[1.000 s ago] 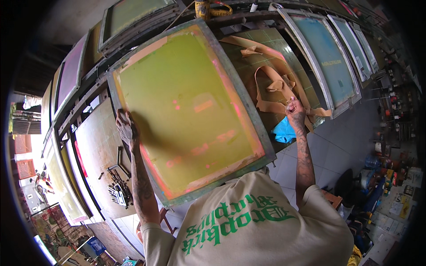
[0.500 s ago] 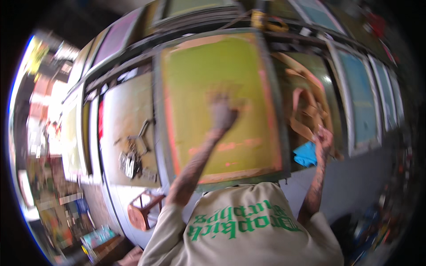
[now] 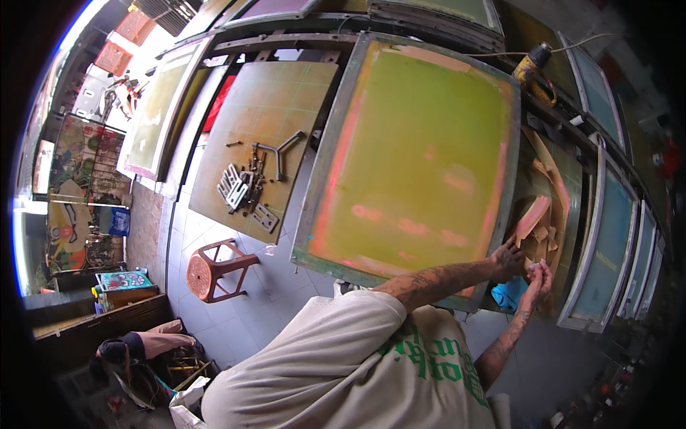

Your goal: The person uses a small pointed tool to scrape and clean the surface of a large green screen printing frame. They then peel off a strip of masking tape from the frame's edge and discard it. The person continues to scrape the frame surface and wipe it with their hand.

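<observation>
Tape (image 3: pixel 533 217) lies just beyond the left grip (image 3: pixel 507 262). Its nearest strip has the long axis slanting away from this grip, far end pointing up and rightward. Whether the left grip holds it, I cannot tell. Right grip (image 3: pixel 539 280), just beside, is closed, fingertips together; its content is unclear.

The screen-printing frame (image 3: pixel 334 143) lay with its yellow-green mesh (image 3: pixel 400 157) face up, pink-stained along both long sides, its length pointing just past twelve o'clock; at four o'clock from its centre, brown tape strips (image 3: pixel 533 217) lay loose, curled and crumpled, one long strip running toward eleven; at five o'clock sat a crumpled blue sheet (image 3: pixel 509 294), its material unclear.
</observation>
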Demonstrator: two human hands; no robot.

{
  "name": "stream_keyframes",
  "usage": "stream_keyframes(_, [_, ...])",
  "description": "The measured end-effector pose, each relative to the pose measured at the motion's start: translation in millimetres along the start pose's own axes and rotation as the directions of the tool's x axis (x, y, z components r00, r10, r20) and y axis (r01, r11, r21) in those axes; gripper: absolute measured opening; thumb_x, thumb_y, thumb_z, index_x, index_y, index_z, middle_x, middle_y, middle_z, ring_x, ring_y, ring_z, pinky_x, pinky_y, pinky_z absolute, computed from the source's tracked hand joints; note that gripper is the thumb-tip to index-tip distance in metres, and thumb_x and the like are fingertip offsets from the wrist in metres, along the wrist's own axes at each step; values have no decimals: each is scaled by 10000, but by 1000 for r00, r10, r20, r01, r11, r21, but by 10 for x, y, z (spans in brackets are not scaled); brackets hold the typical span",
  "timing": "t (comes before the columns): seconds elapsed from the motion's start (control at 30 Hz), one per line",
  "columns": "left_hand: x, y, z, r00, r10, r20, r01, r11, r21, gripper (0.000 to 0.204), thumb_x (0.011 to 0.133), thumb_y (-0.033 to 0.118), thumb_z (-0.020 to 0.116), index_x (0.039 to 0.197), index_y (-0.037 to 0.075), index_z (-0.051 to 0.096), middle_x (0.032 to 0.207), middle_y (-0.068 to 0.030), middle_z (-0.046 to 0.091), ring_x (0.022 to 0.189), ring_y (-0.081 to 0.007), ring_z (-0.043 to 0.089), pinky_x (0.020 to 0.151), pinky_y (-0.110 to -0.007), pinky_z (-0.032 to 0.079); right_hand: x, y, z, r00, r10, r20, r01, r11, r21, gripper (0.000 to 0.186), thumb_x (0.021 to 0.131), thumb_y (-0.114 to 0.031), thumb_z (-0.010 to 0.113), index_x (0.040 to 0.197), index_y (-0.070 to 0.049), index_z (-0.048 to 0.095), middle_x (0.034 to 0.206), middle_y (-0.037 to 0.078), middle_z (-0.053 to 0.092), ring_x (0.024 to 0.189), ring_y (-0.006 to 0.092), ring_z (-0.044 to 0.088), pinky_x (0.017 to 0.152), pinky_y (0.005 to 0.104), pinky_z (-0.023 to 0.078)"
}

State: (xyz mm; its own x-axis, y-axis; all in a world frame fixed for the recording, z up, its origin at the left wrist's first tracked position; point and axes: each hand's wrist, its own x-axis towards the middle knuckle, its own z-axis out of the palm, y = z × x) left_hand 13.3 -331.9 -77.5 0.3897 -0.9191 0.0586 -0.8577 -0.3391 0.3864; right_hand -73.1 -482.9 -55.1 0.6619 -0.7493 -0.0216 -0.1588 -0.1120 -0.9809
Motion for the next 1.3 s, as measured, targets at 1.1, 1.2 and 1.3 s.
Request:
stream_keyframes(1.1, [-47, -88, 80, 999, 40, -28, -38, 997, 61, 428, 881, 368, 616, 1308, 380, 643, 1411, -51, 571, 1386, -221, 466, 1190, -570, 156, -82, -58, -152, 982, -162, 100, 187, 716, -673, 477, 851, -345, 861, 1117, -7, 653, 966, 105, 722, 904, 221, 688, 809, 374, 548])
stream_keyframes(1.2, [-54, -18, 136, 977, -7, -211, 31, 993, 113, 373, 786, 312, 724, 1158, 278, 721, 1162, -31, 667, 1283, -188, 556, 1149, -559, 273, -106, 45, -251, 969, -249, -10, 218, 865, -452, 442, 861, -323, 854, 1106, -9, 663, 985, 100, 715, 902, 219, 684, 788, 366, 542])
stream_keyframes(1.3, [-127, -1, -136, 996, 0, -91, 7, 997, 73, 423, 823, 293, 705, 1243, 244, 691, 1284, -61, 631, 1327, -201, 528, 1173, -553, 254, 31, 105, -490, 965, -224, -137, 148, 896, -419, 329, 883, -206, 835, 1089, -6, 675, 1004, 89, 712, 847, 171, 649, 751, 317, 528])
